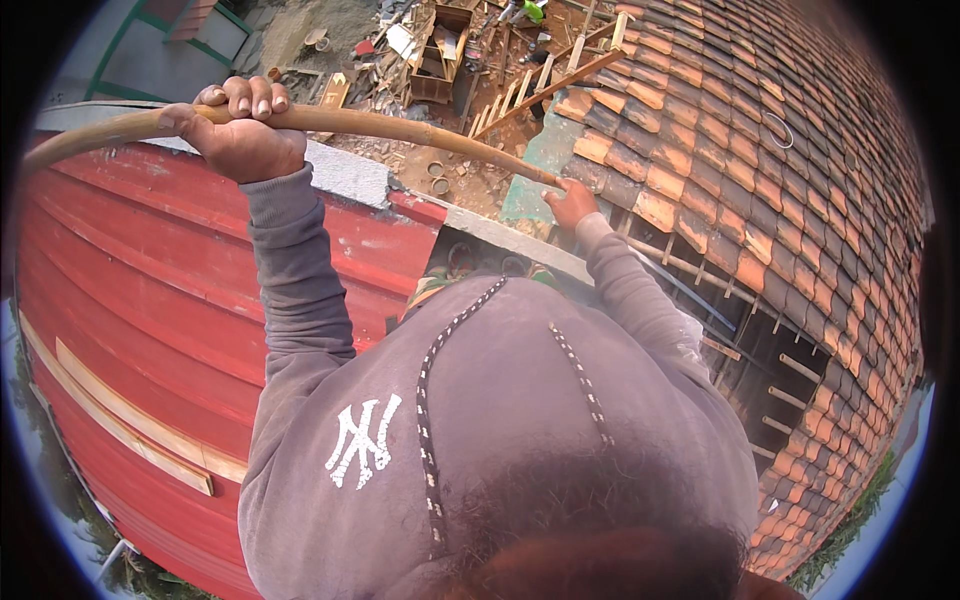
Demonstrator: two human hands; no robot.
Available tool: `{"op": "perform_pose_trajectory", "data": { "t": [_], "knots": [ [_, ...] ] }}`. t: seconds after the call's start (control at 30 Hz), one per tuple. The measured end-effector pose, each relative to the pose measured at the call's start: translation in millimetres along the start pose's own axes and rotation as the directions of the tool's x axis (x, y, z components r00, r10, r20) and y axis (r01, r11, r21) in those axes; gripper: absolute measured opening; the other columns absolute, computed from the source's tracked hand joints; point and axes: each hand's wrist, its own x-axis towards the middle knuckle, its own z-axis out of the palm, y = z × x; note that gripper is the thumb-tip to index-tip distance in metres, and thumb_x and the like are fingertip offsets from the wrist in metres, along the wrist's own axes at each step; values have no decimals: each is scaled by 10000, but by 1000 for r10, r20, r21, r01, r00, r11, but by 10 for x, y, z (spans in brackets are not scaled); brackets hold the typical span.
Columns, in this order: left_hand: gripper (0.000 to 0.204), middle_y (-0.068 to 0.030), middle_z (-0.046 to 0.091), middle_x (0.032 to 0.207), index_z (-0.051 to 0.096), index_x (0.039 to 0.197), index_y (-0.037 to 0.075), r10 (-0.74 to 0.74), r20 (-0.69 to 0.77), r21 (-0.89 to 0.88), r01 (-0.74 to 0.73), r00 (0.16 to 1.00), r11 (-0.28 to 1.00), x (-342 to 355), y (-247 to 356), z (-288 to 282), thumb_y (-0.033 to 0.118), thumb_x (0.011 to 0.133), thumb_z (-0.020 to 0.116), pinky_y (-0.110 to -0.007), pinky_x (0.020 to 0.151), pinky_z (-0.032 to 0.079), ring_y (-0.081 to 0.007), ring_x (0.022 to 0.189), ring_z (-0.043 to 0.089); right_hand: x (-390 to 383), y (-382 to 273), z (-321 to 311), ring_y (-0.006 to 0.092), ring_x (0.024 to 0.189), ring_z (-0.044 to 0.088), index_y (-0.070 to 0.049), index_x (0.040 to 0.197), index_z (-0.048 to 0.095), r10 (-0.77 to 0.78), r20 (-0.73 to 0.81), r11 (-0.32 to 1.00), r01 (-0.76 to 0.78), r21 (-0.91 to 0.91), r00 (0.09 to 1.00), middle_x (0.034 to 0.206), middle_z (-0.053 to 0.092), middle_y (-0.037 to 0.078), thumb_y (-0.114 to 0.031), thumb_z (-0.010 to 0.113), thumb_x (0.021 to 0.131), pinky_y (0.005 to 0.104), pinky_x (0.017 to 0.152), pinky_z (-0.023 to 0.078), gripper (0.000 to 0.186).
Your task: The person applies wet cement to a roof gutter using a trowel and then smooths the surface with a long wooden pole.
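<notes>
A long tan bamboo pole [375, 122] runs across in front of me, from the far left rim to the middle right, and looks bent in this wide picture. My left hand [245, 135] wraps around it from below, thumb on the near side and fingertips curled over the top. Close to the pole's right end, my right hand [575, 204] is closed on it, some fingers hidden from view. The pole is held raised over the junction of a red metal roof [150, 270] and an orange-brown tiled roof [700, 130].
Beside my right arm, the tiles give way to a gap with bare battens [785, 410]. Two planks [140, 415] lie on the red roof. Far below are broken wood, a wooden cabinet [432, 88], a ladder-like frame [545, 85] and a person in green [533, 12]. A concrete ledge [520, 243] passes my feet.
</notes>
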Motion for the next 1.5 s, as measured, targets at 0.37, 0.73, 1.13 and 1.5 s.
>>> {"op": "perform_pose_trajectory", "data": {
  "t": [0.37,0.73,1.13,1.5],
  "knots": [
    [370,12,508,610,524,927,43,134,470,-15,-144,872,989,-1097,-1838,866,376,1032,644,-249,436,424,-79,487,498,-993,-3012,-3154,259,1203,607,1,1591,309,-573,-365,589,678,439,734,1332,607,199,-487,753,924,331,1059,459,938],
    [218,-169,711,842,680,926,52,-592,607,680,40,530,732,-2388,-2841,595,255,911,758,-432,730,528,-329,794,700,-1045,-2920,-3651,275,999,640,51,1432,483,-669,-515,205,798,566,537,1153,641,189,-593,453,1049,431,919,528,750],
    [348,-236,681,968,637,943,27,-617,576,778,-128,537,615,-2704,-3234,278,295,835,830,-508,814,516,-448,960,658,-1414,-1578,-3589,178,728,587,-72,1121,610,-444,-736,145,851,504,511,832,555,54,-609,560,1002,317,687,509,553],
    [302,-203,695,844,655,858,62,-700,647,763,-232,302,604,-3035,-2915,284,301,808,832,-534,761,513,-456,880,668,-1557,-693,-2073,214,818,542,-82,873,519,-29,-637,237,624,745,771,804,521,55,-329,539,1068,436,892,457,315]
  ]
}}
